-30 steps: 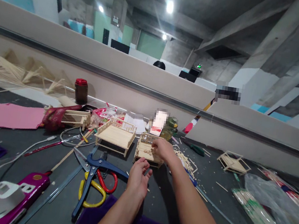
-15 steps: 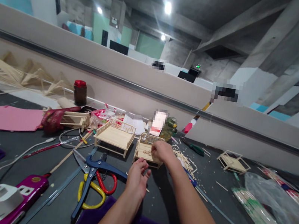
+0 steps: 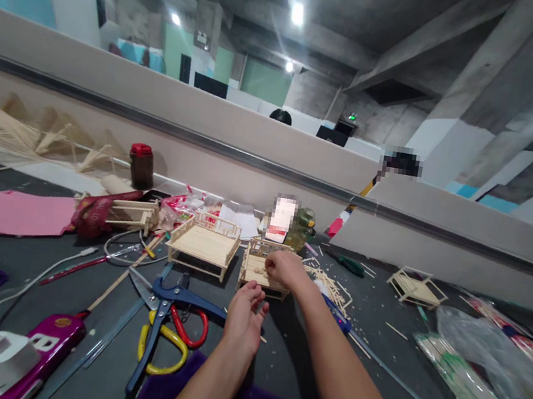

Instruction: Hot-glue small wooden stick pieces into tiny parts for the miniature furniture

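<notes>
Over a small bed-like wooden stick model (image 3: 251,270), my right hand (image 3: 286,271) hangs with its fingers pinched together, close to tiny wooden pieces (image 3: 261,271) lying on the slats. What the fingertips hold, if anything, is hidden. My left hand (image 3: 247,311) rests at the model's front edge, palm turned inward, fingers loosely bent and apart, with nothing visible in it. To the left stands a larger wooden stick bed model (image 3: 203,247) with a railing. Blue-handled cutters (image 3: 178,293) and scissors with red and yellow handles (image 3: 165,345) lie left of my left hand.
Loose sticks (image 3: 331,287) are heaped right of my right hand. A third small stick model (image 3: 417,289) and bagged sticks (image 3: 473,394) lie further right. At the back are a lit phone (image 3: 281,219) and a red-lidded jar (image 3: 141,166). A purple power strip (image 3: 54,344) sits front left.
My right hand has shifted very slightly left over the tiny pieces on the small model. My left hand stays in the same place.
</notes>
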A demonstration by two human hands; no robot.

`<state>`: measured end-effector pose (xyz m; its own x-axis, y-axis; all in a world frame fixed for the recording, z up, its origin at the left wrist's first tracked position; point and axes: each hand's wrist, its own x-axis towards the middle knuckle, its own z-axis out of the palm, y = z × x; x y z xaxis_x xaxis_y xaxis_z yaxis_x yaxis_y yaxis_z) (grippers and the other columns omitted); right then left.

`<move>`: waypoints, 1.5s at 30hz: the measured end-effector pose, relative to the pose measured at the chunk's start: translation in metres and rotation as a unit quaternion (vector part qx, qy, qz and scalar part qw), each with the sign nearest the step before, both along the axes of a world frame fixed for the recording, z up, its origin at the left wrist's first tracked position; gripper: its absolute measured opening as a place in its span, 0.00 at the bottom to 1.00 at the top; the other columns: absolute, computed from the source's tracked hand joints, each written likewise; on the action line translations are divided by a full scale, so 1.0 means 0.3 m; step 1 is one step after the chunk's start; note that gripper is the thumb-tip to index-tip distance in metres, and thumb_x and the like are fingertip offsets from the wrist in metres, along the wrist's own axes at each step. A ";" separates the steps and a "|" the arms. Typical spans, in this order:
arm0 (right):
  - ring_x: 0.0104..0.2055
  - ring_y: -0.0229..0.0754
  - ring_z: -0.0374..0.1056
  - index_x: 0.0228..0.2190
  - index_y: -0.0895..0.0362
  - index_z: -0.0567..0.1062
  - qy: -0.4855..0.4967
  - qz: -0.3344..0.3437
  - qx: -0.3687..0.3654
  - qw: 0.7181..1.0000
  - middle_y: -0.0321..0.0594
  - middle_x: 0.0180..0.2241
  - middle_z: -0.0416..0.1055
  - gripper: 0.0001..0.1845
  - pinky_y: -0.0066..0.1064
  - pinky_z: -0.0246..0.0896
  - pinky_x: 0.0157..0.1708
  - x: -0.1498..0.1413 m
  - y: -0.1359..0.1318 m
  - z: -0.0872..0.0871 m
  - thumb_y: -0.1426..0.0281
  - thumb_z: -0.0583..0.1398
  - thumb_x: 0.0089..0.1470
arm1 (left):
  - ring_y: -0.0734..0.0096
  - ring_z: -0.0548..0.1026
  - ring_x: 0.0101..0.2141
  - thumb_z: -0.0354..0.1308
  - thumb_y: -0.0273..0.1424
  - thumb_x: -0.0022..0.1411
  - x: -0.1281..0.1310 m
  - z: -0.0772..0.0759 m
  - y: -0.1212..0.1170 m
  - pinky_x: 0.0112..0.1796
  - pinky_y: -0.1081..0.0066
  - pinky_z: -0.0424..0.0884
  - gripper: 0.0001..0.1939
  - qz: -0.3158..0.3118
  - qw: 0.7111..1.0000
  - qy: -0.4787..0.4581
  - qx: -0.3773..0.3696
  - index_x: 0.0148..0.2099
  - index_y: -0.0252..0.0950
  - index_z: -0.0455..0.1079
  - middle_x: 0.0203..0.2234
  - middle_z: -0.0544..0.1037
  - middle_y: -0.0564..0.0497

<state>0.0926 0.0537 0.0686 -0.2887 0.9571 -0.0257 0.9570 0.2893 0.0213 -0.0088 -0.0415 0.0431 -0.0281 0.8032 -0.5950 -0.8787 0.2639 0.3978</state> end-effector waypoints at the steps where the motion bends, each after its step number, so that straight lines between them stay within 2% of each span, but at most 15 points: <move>1: 0.43 0.46 0.72 0.35 0.52 0.80 0.005 -0.001 0.001 1.000 0.43 0.38 0.78 0.11 0.29 0.59 0.38 -0.001 0.002 -0.003 0.72 0.58 0.52 | 0.81 0.70 0.20 0.53 0.14 0.55 0.000 0.000 0.000 0.22 0.78 0.67 0.10 0.000 1.000 0.001 0.000 0.36 0.32 0.68 0.25 0.72 0.53; 10: 0.45 0.46 0.71 0.38 0.52 0.79 0.111 -0.031 0.055 0.992 0.42 0.41 0.77 0.13 0.29 0.59 0.39 0.033 -0.026 0.033 0.72 0.56 0.54 | 0.80 0.71 0.20 0.53 0.14 0.55 -0.003 -0.009 0.002 0.22 0.78 0.67 0.10 -0.001 1.000 -0.003 0.011 0.36 0.32 0.67 0.25 0.73 0.53; 14: 0.32 0.39 0.72 0.44 0.54 0.75 0.215 -0.056 0.096 0.970 0.41 0.40 0.77 0.17 0.26 0.61 0.32 0.039 -0.113 0.063 0.69 0.50 0.60 | 0.80 0.70 0.19 0.54 0.15 0.56 0.002 -0.008 0.001 0.21 0.78 0.66 0.10 -0.017 0.999 -0.006 0.043 0.38 0.31 0.68 0.24 0.74 0.52; 16: 0.19 0.35 0.64 0.44 0.55 0.74 0.370 -0.070 0.094 0.922 0.38 0.32 0.76 0.18 0.25 0.58 0.20 0.046 -0.185 0.071 0.64 0.49 0.61 | 0.81 0.67 0.16 0.57 0.19 0.57 -0.002 -0.003 -0.001 0.20 0.79 0.64 0.07 -0.014 0.996 0.013 0.088 0.38 0.31 0.68 0.20 0.72 0.54; 20: 0.10 0.30 0.43 0.34 0.56 0.74 0.673 -0.125 0.062 0.726 0.25 0.12 0.53 0.21 0.22 0.39 0.11 0.100 -0.346 0.079 0.51 0.54 0.56 | 0.84 0.57 0.12 0.66 0.35 0.53 -0.029 0.017 0.000 0.18 0.80 0.61 0.13 0.058 0.966 0.112 0.224 0.37 0.33 0.70 0.11 0.60 0.64; 22: 0.12 0.30 0.48 0.32 0.56 0.74 0.703 -0.145 0.071 0.692 0.25 0.13 0.52 0.20 0.22 0.43 0.12 0.142 -0.415 0.077 0.52 0.58 0.54 | 0.84 0.56 0.12 0.68 0.36 0.50 -0.050 0.033 0.003 0.18 0.80 0.61 0.16 0.097 0.946 0.171 0.256 0.37 0.34 0.69 0.12 0.60 0.64; 24: 0.22 0.35 0.64 0.35 0.56 0.75 0.674 -0.143 0.098 0.718 0.35 0.22 0.67 0.17 0.23 0.58 0.20 0.181 -0.468 0.070 0.56 0.62 0.49 | 0.82 0.63 0.15 0.68 0.33 0.50 -0.070 0.050 0.007 0.23 0.80 0.66 0.17 0.123 0.923 0.224 0.287 0.41 0.36 0.68 0.15 0.65 0.62; 26: 0.35 0.41 0.71 0.40 0.54 0.75 0.631 -0.138 0.129 0.752 0.43 0.38 0.73 0.19 0.28 0.65 0.30 0.202 -0.503 0.057 0.59 0.64 0.46 | 0.77 0.73 0.25 0.67 0.29 0.50 -0.089 0.063 0.010 0.30 0.78 0.70 0.20 0.136 0.896 0.267 0.327 0.45 0.38 0.66 0.25 0.73 0.57; 27: 0.36 0.42 0.72 0.41 0.54 0.74 0.615 -0.146 0.136 0.763 0.44 0.41 0.73 0.20 0.29 0.66 0.31 0.203 -0.514 0.049 0.59 0.63 0.47 | 0.74 0.75 0.31 0.67 0.28 0.49 -0.098 0.067 0.012 0.32 0.77 0.71 0.22 0.142 0.882 0.291 0.342 0.46 0.39 0.65 0.32 0.74 0.53; 29: 0.26 0.40 0.70 0.41 0.55 0.74 0.581 -0.178 0.123 0.785 0.41 0.34 0.74 0.18 0.29 0.63 0.25 0.191 -0.525 0.034 0.57 0.59 0.51 | 0.69 0.75 0.39 0.67 0.28 0.49 -0.117 0.072 0.017 0.35 0.75 0.71 0.24 0.157 0.846 0.368 0.352 0.48 0.39 0.65 0.42 0.73 0.49; 32: 0.19 0.39 0.65 0.32 0.55 0.75 0.466 -0.190 0.092 0.859 0.34 0.19 0.69 0.16 0.28 0.58 0.22 0.152 -0.523 0.021 0.59 0.53 0.58 | 0.71 0.73 0.36 0.64 0.31 0.54 -0.149 0.068 0.025 0.39 0.72 0.69 0.19 0.197 0.770 0.507 0.333 0.48 0.37 0.67 0.34 0.74 0.52; 35: 0.34 0.43 0.71 0.33 0.55 0.76 0.314 -0.146 0.077 0.935 0.39 0.30 0.75 0.10 0.28 0.60 0.32 0.121 -0.516 0.013 0.69 0.55 0.57 | 0.72 0.71 0.30 0.60 0.34 0.58 -0.177 0.058 0.033 0.37 0.72 0.67 0.14 0.208 0.729 0.571 0.315 0.46 0.36 0.69 0.27 0.71 0.55; 38: 0.44 0.46 0.70 0.38 0.56 0.76 0.193 -0.118 0.059 0.972 0.45 0.41 0.75 0.11 0.32 0.61 0.42 0.111 -0.519 -0.001 0.75 0.56 0.55 | 0.70 0.72 0.31 0.58 0.35 0.60 -0.195 0.048 0.041 0.37 0.71 0.67 0.11 0.166 0.704 0.611 0.322 0.45 0.37 0.70 0.29 0.72 0.54; 41: 0.50 0.50 0.67 0.36 0.57 0.77 0.125 -0.100 0.030 0.987 0.47 0.40 0.75 0.11 0.40 0.57 0.51 0.109 -0.537 -0.018 0.75 0.55 0.57 | 0.67 0.73 0.37 0.58 0.34 0.60 -0.189 0.052 0.041 0.40 0.69 0.68 0.08 0.067 0.669 0.630 0.389 0.40 0.37 0.72 0.34 0.75 0.50; 45: 0.62 0.54 0.55 0.38 0.57 0.78 0.098 -0.039 0.039 0.994 0.47 0.40 0.76 0.12 0.56 0.30 0.62 0.096 -0.570 -0.031 0.77 0.55 0.57 | 0.64 0.73 0.42 0.58 0.33 0.61 -0.132 0.081 0.011 0.41 0.67 0.68 0.06 -0.069 0.637 0.577 0.507 0.36 0.37 0.74 0.37 0.75 0.47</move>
<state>0.1214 -0.1172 0.0593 -0.2058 0.9736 0.0991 0.9644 0.2190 -0.1484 -0.0483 -0.0383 0.0676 0.1356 0.8003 0.5840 0.1565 -0.5994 0.7850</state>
